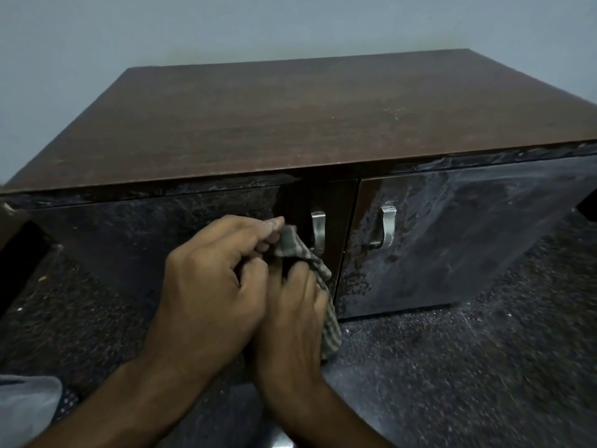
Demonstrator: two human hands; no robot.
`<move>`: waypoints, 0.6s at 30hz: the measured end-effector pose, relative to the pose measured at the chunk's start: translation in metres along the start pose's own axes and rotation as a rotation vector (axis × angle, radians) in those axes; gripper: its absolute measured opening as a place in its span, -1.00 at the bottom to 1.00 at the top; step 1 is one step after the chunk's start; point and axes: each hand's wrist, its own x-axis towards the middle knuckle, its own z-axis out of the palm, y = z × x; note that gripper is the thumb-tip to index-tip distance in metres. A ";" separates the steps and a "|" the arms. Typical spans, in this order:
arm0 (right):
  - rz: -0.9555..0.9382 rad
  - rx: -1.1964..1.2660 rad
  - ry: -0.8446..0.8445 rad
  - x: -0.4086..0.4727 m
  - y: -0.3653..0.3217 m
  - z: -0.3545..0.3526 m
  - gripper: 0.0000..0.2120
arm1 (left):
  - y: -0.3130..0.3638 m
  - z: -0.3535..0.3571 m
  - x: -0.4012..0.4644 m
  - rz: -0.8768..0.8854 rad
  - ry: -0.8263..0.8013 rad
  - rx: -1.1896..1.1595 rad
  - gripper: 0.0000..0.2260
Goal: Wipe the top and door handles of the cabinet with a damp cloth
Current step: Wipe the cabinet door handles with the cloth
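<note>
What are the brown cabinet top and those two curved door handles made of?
The brown cabinet top looks like matt wood-grain laminate, judging by its fine streaks and dull surface; it may be real wood. The two curved door handles seem brushed metal: silvery with a soft sheen.

Grey-striped cloth, brown cabinet top

A dark speckled floor carries the cabinet, which stands directly on it against a pale wall. The floor is glossy and shows pale streaks and dust to the right of the cabinet's front. The cabinet's brown wood-grain top is flat and faintly scuffed, with light specks near its right side. A small yellowish crumb lies on the floor at the left.
</note>
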 end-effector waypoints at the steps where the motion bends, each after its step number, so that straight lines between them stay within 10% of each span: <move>1: 0.008 -0.098 -0.028 -0.003 0.002 -0.001 -0.71 | 0.000 0.000 0.000 -0.003 -0.008 -0.005 -0.62; 9: 0.247 0.471 0.121 -0.019 0.018 -0.006 -0.55 | 0.004 0.000 0.000 -0.017 -0.070 -0.033 -0.62; 14: 0.505 0.746 0.270 -0.004 0.028 -0.031 -0.81 | -0.004 0.006 -0.002 -0.083 -0.109 -0.044 -0.63; 18: 0.360 0.860 0.073 0.040 0.037 -0.063 -0.74 | -0.005 0.016 -0.003 -0.108 -0.163 -0.040 -0.59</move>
